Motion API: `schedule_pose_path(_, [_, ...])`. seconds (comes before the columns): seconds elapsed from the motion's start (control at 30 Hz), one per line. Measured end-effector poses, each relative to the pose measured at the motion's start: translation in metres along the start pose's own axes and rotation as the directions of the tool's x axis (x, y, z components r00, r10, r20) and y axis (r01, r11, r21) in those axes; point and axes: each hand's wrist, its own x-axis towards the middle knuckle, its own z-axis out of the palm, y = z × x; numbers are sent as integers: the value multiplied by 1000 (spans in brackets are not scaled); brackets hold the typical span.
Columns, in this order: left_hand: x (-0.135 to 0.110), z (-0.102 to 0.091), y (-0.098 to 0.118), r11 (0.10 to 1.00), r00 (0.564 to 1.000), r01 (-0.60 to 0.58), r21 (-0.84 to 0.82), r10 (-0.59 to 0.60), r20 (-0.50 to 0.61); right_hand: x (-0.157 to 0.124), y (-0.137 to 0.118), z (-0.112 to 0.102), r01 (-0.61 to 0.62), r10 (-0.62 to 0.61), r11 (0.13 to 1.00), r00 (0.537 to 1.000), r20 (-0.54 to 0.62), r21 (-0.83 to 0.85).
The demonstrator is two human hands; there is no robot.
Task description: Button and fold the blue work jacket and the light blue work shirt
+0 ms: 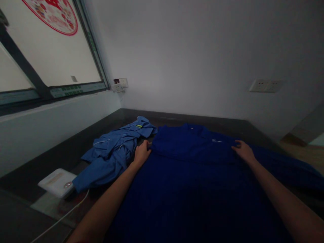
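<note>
Dark-blue collared shirt (187, 145) spread on the bench (233, 126), collar toward the wall (189, 67). Left hand (142, 153) at its left edge, right hand (244, 151) opposite, beside chest lettering (216, 140). Fingers narrow at the cloth on both; can't tell whether they grip. Lighter-blue garment (111, 148) crumpled to the left, near a white device (57, 182).

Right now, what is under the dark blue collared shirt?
The dark blue collared shirt lies on the dark tabletop, visible beyond its collar; anything else beneath is covered.
</note>
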Motion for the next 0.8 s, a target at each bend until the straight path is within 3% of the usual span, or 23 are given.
schedule_pose_path(0.07, [-1, -1, 0, 1000, 1000, -11, -6, 11, 4, -2, -26, 11, 170, -178, 977, 982, -55, -126])
schedule_pose_path(0.1, [-1, -1, 0, 1000, 1000, -18, -6, 18, 7, -4, -45, 21, 286, -301, 937, 952, -49, -201])
schedule_pose_path(0.17, [-2, -1, 0, 999, 999, -35, -6, 35, 15, -12, -90, 49, 461, -443, 851, 888, 128, -253])
schedule_pose_path(0.3, [-3, -1, -1, 998, 998, -61, -13, 62, 19, -33, -178, 136, 594, -496, 787, 769, 403, -167])
schedule_pose_path(0.4, [-3, -1, -4, 995, 996, -92, -46, 93, 16, -44, -223, 202, 597, -460, 787, 738, 494, -158])
schedule_pose_path(0.47, [-3, -1, -6, 992, 994, -106, -70, 107, 13, -45, -242, 237, 561, -407, 807, 755, 515, -185])
schedule_pose_path(0.57, [-2, -1, -9, 990, 993, -113, -88, 114, 10, -37, -258, 275, 466, -285, 850, 798, 530, -245])
schedule_pose_path(0.63, [-1, 0, -11, 990, 994, -106, -97, 108, 14, -28, -264, 293, 409, -203, 875, 797, 568, -261])
schedule_pose_path(0.8, [1, 2, -11, 988, 997, -59, -143, 65, 34, -8, -271, 329, 343, -137, 929, 667, 732, -139])
